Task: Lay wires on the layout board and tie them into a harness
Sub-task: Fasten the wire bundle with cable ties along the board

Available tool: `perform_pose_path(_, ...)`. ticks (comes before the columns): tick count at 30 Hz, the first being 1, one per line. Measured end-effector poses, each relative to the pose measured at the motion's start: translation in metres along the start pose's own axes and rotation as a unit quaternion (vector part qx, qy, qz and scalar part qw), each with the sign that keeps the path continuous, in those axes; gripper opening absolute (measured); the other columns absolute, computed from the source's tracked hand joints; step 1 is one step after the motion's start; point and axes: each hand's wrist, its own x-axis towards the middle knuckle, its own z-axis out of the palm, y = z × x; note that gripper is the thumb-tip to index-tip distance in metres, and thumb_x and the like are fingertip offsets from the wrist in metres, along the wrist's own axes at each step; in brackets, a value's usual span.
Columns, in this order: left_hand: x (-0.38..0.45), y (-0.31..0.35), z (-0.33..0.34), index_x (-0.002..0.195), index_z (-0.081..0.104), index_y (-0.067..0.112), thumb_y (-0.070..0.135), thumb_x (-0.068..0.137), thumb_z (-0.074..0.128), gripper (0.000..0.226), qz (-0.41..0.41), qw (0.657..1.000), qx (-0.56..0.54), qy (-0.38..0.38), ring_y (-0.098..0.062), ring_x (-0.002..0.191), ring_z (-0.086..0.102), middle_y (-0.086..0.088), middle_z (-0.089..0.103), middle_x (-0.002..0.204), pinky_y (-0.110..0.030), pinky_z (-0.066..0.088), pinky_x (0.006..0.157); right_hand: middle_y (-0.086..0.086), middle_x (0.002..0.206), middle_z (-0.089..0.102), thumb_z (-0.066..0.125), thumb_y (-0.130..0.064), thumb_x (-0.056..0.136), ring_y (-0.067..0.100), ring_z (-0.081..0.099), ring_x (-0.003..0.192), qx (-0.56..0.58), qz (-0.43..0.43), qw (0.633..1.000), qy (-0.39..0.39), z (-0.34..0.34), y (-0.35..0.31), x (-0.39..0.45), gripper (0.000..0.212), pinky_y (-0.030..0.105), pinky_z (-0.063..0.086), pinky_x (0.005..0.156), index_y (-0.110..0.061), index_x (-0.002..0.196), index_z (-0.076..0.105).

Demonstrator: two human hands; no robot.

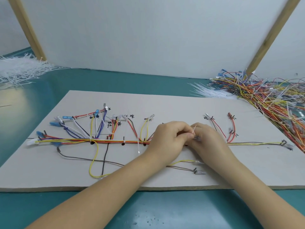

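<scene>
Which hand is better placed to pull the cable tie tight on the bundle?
Probably the right hand: its fingers pinch the tie tail that sticks up between the hands. The left hand is curled over the bundle and can steady it.

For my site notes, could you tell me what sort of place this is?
Probably a wire-harness assembly bench: a layout board with pegs and handwritten labels, a heap of coloured wires at right, and a pile of white cable ties at left.
</scene>
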Motion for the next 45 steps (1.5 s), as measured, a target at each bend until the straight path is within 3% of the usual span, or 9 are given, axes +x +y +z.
perform_pose_path(3, -0.004, 0.014, 0.004, 0.090, 0.067, 0.003, 0.003, 0.084, 0.061, 0.008, 0.026, 0.999, 0.026, 0.033, -0.013, 0.080, 0.055, 0.000, 0.061, 0.086, -0.029, 0.046, 0.081, -0.004, 0.088, 0.061, 0.063, -0.019, 0.084, 0.017, 0.056, 0.090, 0.054, -0.015, 0.997, -0.045, -0.007, 0.000, -0.003, 0.007, 0.030, 0.043, 0.076, -0.015, 0.090, 0.066)
perform_pose_path(5, -0.007, 0.028, 0.008, 0.100, 0.062, 0.003, 0.006, 0.085, 0.059, 0.016, 0.105, 0.991, 0.029, 0.073, -0.012, 0.080, 0.053, 0.000, 0.055, 0.095, -0.022, 0.045, 0.079, -0.011, 0.097, 0.062, 0.064, -0.014, 0.082, 0.004, 0.060, 0.089, 0.182, -0.016, 0.982, -0.040, -0.027, 0.003, -0.008, 0.025, 0.018, 0.046, 0.075, -0.031, 0.101, 0.061)
perform_pose_path(9, 0.001, 0.045, 0.030, 0.105, 0.061, 0.010, 0.015, 0.086, 0.059, 0.019, 0.037, 0.999, -0.010, 0.004, -0.010, 0.079, 0.057, 0.003, 0.058, 0.093, -0.021, 0.045, 0.077, -0.014, 0.093, 0.055, 0.056, -0.012, 0.091, -0.004, 0.055, 0.076, 0.197, 0.051, 0.959, 0.195, -0.065, 0.037, -0.012, 0.037, 0.011, 0.045, 0.065, -0.036, 0.116, 0.042)
perform_pose_path(13, 0.030, 0.042, 0.060, 0.130, 0.048, 0.007, 0.022, 0.089, 0.056, 0.044, -0.084, 0.989, 0.062, -0.104, -0.024, 0.109, 0.054, -0.009, 0.054, 0.124, -0.030, 0.041, 0.091, -0.007, 0.091, 0.060, 0.060, -0.008, 0.088, 0.005, 0.056, 0.083, 0.092, 0.082, 0.992, 0.030, -0.067, 0.063, -0.015, 0.019, 0.020, 0.043, 0.072, -0.026, 0.091, 0.060)
perform_pose_path(17, 0.042, 0.036, 0.074, 0.096, 0.067, 0.007, 0.014, 0.088, 0.057, 0.015, -0.063, 0.991, 0.081, -0.085, -0.027, 0.096, 0.059, -0.011, 0.068, 0.100, -0.033, 0.046, 0.082, 0.003, 0.081, 0.061, 0.067, -0.006, 0.082, 0.018, 0.055, 0.077, 0.056, 0.055, 0.994, -0.075, -0.069, 0.069, -0.018, 0.022, 0.028, 0.041, 0.072, -0.023, 0.069, 0.065)
perform_pose_path(28, 0.034, 0.020, 0.081, 0.082, 0.067, 0.006, 0.007, 0.085, 0.057, 0.010, -0.002, 0.999, -0.004, -0.036, -0.024, 0.077, 0.058, -0.011, 0.068, 0.081, -0.026, 0.043, 0.071, 0.007, 0.078, 0.059, 0.069, -0.002, 0.080, 0.020, 0.055, 0.073, 0.023, 0.053, 0.997, -0.043, -0.060, 0.077, -0.019, 0.008, 0.019, 0.038, 0.065, -0.001, 0.073, 0.066)
perform_pose_path(36, 0.033, 0.029, 0.075, 0.091, 0.068, 0.003, 0.007, 0.087, 0.057, 0.012, -0.040, 0.996, -0.014, -0.077, -0.016, 0.081, 0.056, -0.012, 0.069, 0.091, -0.022, 0.042, 0.075, 0.000, 0.078, 0.062, 0.068, -0.002, 0.081, 0.013, 0.057, 0.074, 0.032, 0.062, 0.997, -0.035, -0.061, 0.067, -0.023, 0.032, 0.013, 0.038, 0.065, -0.029, 0.066, 0.057)
perform_pose_path(40, 0.022, 0.065, 0.037, 0.105, 0.066, 0.012, 0.013, 0.091, 0.051, 0.020, 0.019, 0.992, -0.033, -0.121, -0.014, 0.096, 0.060, -0.003, 0.068, 0.103, -0.025, 0.046, 0.087, -0.003, 0.090, 0.066, 0.069, -0.013, 0.081, 0.018, 0.062, 0.088, 0.019, 0.082, 0.994, -0.073, -0.071, 0.052, -0.020, 0.026, 0.027, 0.045, 0.077, -0.035, 0.083, 0.057)
perform_pose_path(45, 0.028, 0.056, -0.096, 0.085, 0.062, 0.030, 0.016, 0.089, 0.049, 0.019, 0.057, 0.996, -0.046, 0.051, 0.007, 0.077, 0.058, 0.017, 0.067, 0.085, -0.019, 0.047, 0.069, -0.018, 0.111, 0.053, 0.055, -0.031, 0.087, -0.004, 0.051, 0.100, 0.109, 0.038, 0.986, 0.124, -0.073, 0.011, -0.003, 0.040, 0.020, 0.039, 0.088, -0.041, 0.124, 0.042)
